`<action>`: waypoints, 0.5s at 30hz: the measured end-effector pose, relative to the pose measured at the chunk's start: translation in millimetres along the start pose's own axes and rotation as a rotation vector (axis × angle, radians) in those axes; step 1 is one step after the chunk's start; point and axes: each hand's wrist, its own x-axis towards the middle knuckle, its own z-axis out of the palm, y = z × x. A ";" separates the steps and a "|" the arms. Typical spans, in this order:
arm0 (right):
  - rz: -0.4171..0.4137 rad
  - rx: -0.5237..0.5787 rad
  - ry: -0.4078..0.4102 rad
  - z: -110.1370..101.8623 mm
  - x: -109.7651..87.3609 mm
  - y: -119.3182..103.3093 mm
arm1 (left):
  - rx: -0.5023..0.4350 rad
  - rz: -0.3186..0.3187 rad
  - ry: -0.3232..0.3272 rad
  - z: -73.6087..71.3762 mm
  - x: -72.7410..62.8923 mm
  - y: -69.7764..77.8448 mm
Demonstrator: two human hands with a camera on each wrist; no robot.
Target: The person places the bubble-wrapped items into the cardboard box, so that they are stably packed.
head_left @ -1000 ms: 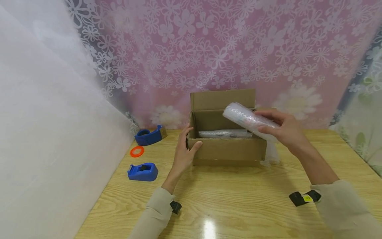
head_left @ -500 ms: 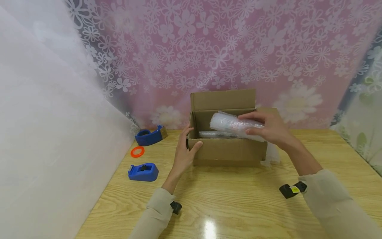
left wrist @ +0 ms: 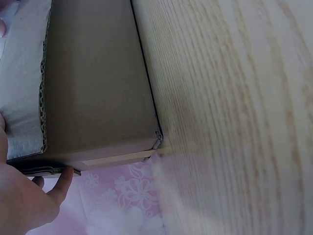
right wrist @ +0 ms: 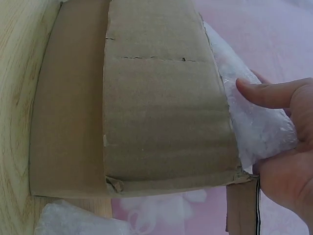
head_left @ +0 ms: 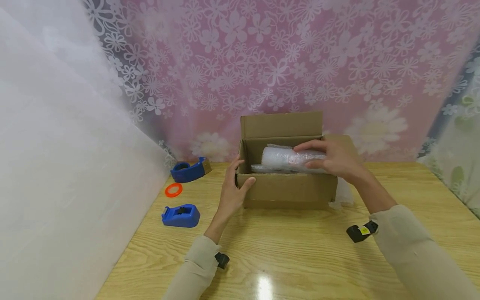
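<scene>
An open cardboard box (head_left: 288,189) stands at the back middle of the table, its back flap raised and its front flap folded down outside. My left hand (head_left: 233,191) grips the box's left front corner, thumb over the front edge and fingers round the side. My right hand (head_left: 339,160) holds a bubble-wrapped roll (head_left: 277,158) by its right end, low in the box opening. In the right wrist view, the thumb lies on the bubble wrap (right wrist: 254,117) just past the box's edge. Another bubble-wrapped bundle (head_left: 258,168) lies inside the box, partly covered by the roll.
To the box's left are a blue tape gun (head_left: 190,170), an orange ring (head_left: 173,190) and a blue tape dispenser (head_left: 181,216). Loose bubble wrap (head_left: 343,193) lies by the box's right side. A pink flowered curtain (head_left: 277,62) hangs behind the wooden table (head_left: 292,250).
My right hand has moved left and down with the bubble-wrapped roll, from above the box into its opening, and the roll has levelled out. The left hand keeps its hold on the box.
</scene>
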 end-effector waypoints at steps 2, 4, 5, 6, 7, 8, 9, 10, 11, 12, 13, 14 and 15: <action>-0.023 -0.008 -0.023 1.1 1.9 0.8 | -0.001 0.005 0.001 0.2 -0.3 0.0; -0.039 0.012 -0.035 3.2 3.8 1.1 | -0.005 0.007 0.001 0.1 -0.4 0.6; -0.041 0.017 -0.033 4.5 4.9 1.2 | -0.005 0.004 0.000 0.0 -0.4 0.9; -0.045 0.029 -0.032 5.9 6.0 1.1 | -0.007 0.000 -0.001 -0.3 -0.3 1.0; -0.047 0.040 -0.032 7.4 7.1 0.9 | -0.009 -0.006 -0.003 -0.6 -0.2 1.0; -0.052 0.051 -0.035 8.8 8.3 0.8 | -0.010 -0.010 -0.004 -0.9 -0.1 1.1; -0.053 0.053 -0.031 10.1 9.5 0.6 | -0.011 -0.013 -0.004 -1.1 0.0 1.0; -0.057 0.055 -0.033 11.4 10.6 0.4 | -0.012 -0.013 -0.004 -1.2 0.2 0.9; -0.061 0.057 -0.034 12.7 11.5 0.1 | -0.010 -0.013 -0.004 -1.2 0.2 0.7; -0.065 0.061 -0.035 13.8 12.4 -0.1 | -0.010 -0.011 -0.004 -1.1 0.2 0.4; -0.068 0.060 -0.036 14.9 13.0 -0.2 | -0.009 -0.003 -0.002 -0.8 0.3 0.1; -0.073 0.066 -0.040 15.8 13.5 0.1 | -0.007 0.003 -0.002 -0.5 0.3 -0.1; -0.073 0.071 -0.045 16.7 13.6 0.1 | -0.008 0.006 -0.003 -0.3 0.2 0.0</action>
